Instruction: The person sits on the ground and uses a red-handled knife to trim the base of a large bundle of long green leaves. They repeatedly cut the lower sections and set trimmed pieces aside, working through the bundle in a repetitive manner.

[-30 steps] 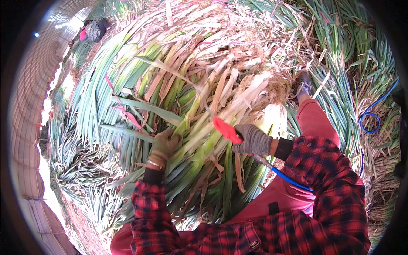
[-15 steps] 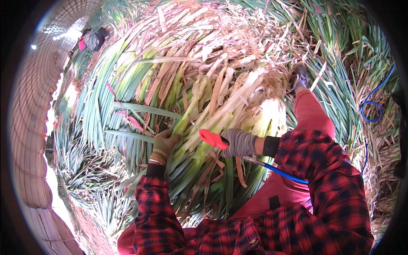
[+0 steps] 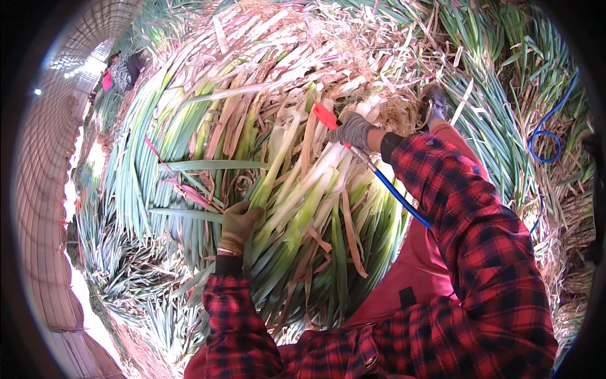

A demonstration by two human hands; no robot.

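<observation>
Snugly, my left hand (image 3: 242, 221) grips leek leaves (image 3: 267, 182), my right hand (image 3: 355, 132) a red hose gun (image 3: 324, 116); leeks (image 3: 314, 205) crowd both, roots (image 3: 403, 104) edging my shoe (image 3: 435, 105).

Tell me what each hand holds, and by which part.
The right hand grips a red tool by its handle, near the blue hose; the left hand seems to pinch a stalk by its green part.

Red-and-black plaid shirt (image 3: 486, 259), reddish trousers (image 3: 413, 268)
</observation>
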